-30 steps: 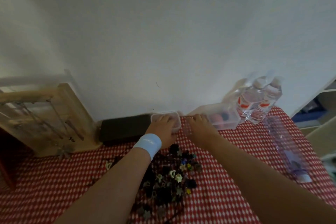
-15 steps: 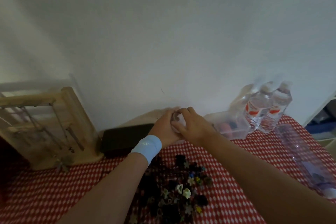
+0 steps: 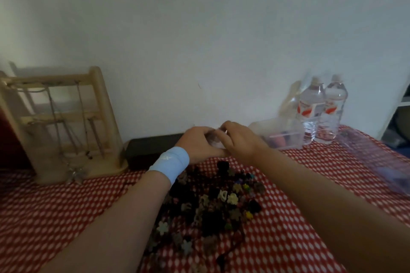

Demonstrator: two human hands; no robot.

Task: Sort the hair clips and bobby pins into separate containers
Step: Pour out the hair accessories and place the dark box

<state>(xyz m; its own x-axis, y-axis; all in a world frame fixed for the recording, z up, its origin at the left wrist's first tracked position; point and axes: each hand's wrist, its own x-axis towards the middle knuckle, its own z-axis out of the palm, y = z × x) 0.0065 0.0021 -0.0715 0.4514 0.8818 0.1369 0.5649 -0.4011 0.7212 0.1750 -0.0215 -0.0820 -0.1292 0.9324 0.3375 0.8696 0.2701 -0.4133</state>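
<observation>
left hand, in a blue wristband, and right hand meet near the wall, the fingers of both curled round a small clear tub held above the cloth. the clips lie heaped just below the hands. a second tub sits beside the bottles.

Left forearm and right forearm were bare along their visible length; the left wrist wore a broad pale-blue fabric wristband with a small white mark on top, snug behind the left hand.
</observation>
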